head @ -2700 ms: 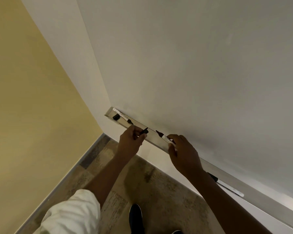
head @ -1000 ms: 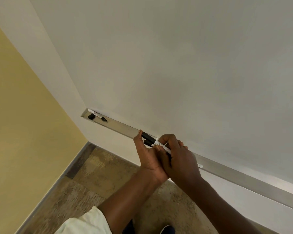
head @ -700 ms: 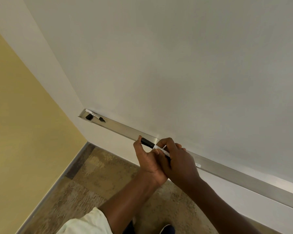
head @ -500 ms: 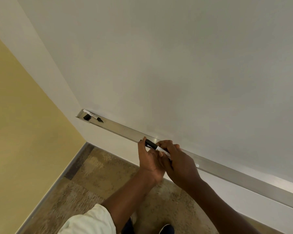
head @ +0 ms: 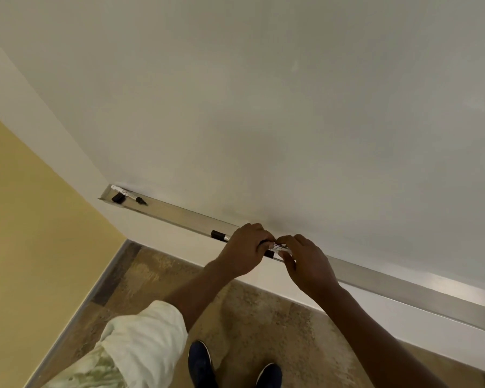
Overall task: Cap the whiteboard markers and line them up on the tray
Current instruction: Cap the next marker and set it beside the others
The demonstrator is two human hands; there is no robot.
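A pale cream sleeve (head: 140,334) (rolled above the elbow, faintly green-patterned) and dark navy shoes (head: 200,365).

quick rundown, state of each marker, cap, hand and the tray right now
white marker at tray's far left end: uncapped, lying flat
loose black cap: off, beside that marker
black-capped marker: capped, under left hand
white labelled marker: pinched by both hands, right hand
aluminium tray: mounted under whiteboard

Soft, even light — edges perhaps slightly warped.

The tray (head: 179,214) lies bare between the uncapped marker (head: 128,194) with its loose cap (head: 117,198) and the capped marker (head: 219,235).
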